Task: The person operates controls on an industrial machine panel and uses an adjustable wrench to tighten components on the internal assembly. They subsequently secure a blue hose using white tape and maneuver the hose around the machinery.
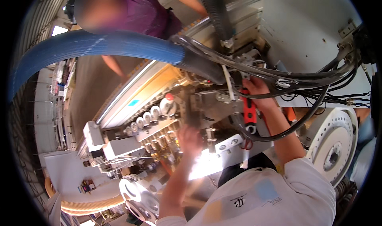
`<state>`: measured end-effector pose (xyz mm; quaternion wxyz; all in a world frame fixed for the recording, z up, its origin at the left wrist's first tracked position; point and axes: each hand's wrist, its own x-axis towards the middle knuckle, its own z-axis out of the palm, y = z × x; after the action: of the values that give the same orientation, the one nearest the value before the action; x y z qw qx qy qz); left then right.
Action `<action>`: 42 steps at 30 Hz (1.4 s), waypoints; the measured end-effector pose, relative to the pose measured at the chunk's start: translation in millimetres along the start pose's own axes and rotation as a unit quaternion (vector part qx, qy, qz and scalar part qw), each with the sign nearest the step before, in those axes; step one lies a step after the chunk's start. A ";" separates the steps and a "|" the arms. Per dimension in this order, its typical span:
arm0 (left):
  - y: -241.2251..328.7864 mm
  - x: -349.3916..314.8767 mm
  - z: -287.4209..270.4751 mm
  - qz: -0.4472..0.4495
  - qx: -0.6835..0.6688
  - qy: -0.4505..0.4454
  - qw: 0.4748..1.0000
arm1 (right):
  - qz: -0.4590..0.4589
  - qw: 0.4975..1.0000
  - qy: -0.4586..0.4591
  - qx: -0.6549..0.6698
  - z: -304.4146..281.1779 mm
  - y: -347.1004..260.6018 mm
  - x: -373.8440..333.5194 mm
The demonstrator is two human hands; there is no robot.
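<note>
My left hand [190, 139] is over the middle of a machine, beside a row of brass-coloured fittings [159, 140]. Motion smears its fingers, so I cannot see whether it holds anything. Further right, my right hand [258, 91] reaches in among the machine parts, under a bundle of dark hoses. Its fingers are curled, but what they close on is partly hidden. Right beside this hand is a red-and-black tool [249, 111] with a metal ring-like end pointing toward me; its exact kind is unclear. A thin pale tube [229, 82] runs down to the left of the right hand.
A thick blue hose [107, 45] arches across the left and joins a black section. Dark cables [306, 80] loop around my right forearm. A big white drilled disc [332, 152] stands at right. Beyond the machine's long rail [131, 82] is a person in purple [149, 13].
</note>
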<state>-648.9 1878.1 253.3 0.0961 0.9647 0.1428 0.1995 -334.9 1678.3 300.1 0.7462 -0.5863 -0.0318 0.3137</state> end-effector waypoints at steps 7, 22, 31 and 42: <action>3.4 1.6 -6.9 -0.007 0.001 -0.007 1.000 | -0.083 0.986 -0.033 -0.139 19.3 18.6 16.7; -0.1 0.5 -3.5 -0.004 0.010 -0.002 1.000 | -0.019 0.981 -0.058 -0.182 -24.5 23.1 60.5; -3.1 1.2 -4.3 -0.006 0.010 -0.006 1.000 | 0.082 0.912 -0.159 -0.370 -83.3 -80.4 107.3; 4.6 -0.1 -4.7 -0.020 0.012 -0.010 1.000 | 0.098 0.964 -0.016 -0.247 -98.1 -38.3 33.2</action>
<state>-649.8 1874.3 258.6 0.0897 0.9647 0.1634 0.1859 -251.0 1606.8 293.3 0.5429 -0.7476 -0.0626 0.3773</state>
